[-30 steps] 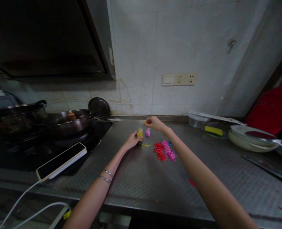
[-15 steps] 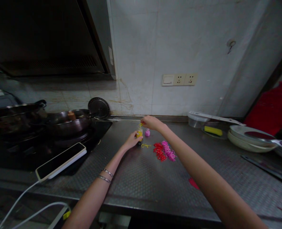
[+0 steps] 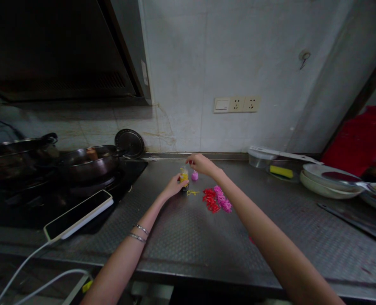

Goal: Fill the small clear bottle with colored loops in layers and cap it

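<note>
My left hand (image 3: 174,186) is wrapped round a small clear bottle (image 3: 184,170) standing upright on the metal counter. Yellow rubber bands fill much of it, and its base looks dark. Just above the bottle's mouth hovers my right hand (image 3: 198,163), fingers slightly apart and no band visible in them. A pink cap-like piece (image 3: 194,176) stands right of the bottle. A few loose yellow bands (image 3: 193,192) lie in front of it. Farther right, a pile of red bands (image 3: 210,200) touches a pile of pink bands (image 3: 222,199).
Left, a phone (image 3: 78,215) with a white cable lies over the edge of the black cooktop (image 3: 137,169), where pans (image 3: 89,167) stand. On the right are a plastic tub (image 3: 259,159), a yellow sponge (image 3: 281,171), stacked bowls (image 3: 329,186) and a long dark utensil (image 3: 349,220).
The yellow bands that were at my right fingertips over the bottle's mouth are gone from them. My right hand has loosened and lifted slightly. The view has shifted a little.
</note>
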A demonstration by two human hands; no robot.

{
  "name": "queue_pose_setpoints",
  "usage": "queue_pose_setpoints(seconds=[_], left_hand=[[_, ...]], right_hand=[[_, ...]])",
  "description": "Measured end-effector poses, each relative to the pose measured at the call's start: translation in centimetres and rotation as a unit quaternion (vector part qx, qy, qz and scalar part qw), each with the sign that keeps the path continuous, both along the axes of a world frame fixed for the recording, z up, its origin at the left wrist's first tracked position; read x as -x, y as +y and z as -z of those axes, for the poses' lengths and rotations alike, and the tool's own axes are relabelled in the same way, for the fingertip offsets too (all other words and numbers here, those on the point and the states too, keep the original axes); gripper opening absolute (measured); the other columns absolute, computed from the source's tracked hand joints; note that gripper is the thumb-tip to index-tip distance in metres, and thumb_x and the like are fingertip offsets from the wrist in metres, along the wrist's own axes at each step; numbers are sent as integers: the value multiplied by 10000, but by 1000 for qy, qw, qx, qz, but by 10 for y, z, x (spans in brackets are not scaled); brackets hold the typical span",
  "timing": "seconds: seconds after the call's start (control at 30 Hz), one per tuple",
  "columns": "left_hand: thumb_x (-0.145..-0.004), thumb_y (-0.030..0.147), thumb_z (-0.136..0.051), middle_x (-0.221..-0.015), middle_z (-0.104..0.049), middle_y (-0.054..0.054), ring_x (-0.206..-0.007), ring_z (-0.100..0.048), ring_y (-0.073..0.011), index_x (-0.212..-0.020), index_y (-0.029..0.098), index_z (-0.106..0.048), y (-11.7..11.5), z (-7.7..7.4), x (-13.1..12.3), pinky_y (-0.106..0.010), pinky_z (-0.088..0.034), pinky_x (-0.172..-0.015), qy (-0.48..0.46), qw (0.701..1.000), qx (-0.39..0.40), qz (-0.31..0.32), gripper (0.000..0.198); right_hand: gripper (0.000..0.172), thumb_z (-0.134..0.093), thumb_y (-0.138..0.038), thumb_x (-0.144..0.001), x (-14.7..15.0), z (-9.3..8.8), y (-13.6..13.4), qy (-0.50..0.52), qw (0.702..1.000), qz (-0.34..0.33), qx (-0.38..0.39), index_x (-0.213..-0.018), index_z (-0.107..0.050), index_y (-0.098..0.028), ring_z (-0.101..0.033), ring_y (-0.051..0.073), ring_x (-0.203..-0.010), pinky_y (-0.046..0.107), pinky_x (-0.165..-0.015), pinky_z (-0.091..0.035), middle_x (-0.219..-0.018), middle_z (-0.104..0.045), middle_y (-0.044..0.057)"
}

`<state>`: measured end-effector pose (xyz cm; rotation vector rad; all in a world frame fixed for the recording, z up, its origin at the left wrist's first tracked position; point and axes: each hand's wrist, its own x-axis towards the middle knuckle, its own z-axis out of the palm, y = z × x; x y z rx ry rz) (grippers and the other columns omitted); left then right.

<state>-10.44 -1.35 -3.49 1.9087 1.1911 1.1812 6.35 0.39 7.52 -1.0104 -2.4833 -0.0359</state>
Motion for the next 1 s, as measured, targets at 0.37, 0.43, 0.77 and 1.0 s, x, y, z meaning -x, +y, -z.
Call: queue_pose_setpoints(seconds=[0.37, 0.43, 0.77, 1.0], left_hand=[[-721, 267, -594, -922, -647, -96, -848, -586, -192, -953, 99, -573, -9, -10, -4, -312, -450, -793, -1, 1000, 6, -4, 287], [-719, 273, -598, -926, -648, -95, -854, -587, -193, -956, 103, -576, -9, -10, -3, -313, -451, -798, 3, 1000, 2, -8, 292], [-731, 283, -589, -955, -648, -106, -868, -596, -195, -987, 99, -572, -6, -6, -2, -322, -452, -814, 0, 1000, -2, 0, 316], [-727, 285, -593, -935, -650, -94, -850, -593, -186, -973, 106, -574, 0, 0, 0, -313, -451, -806, 2, 1000, -15, -4, 305]], right_hand=[[217, -623, -291, -691, -17, 83, -10, 18, 983, 13, 180, -840, -683, -143, -569, 131, -666, 198, -597, -389, -737, -660, 33], [340, -630, -447, -675, -15, 89, -12, -8, 981, 42, 189, -828, -675, -147, -572, 147, -670, 208, -579, -382, -734, -655, 45], [356, -587, -502, -714, -3, 102, -13, -67, 974, 109, 186, -876, -597, -185, -588, 179, -779, 214, -564, -354, -877, -637, 64], [133, -539, -274, -785, 1, 104, -10, -63, 978, 65, 187, -812, -603, -160, -580, 145, -749, 200, -579, -340, -808, -638, 47]])
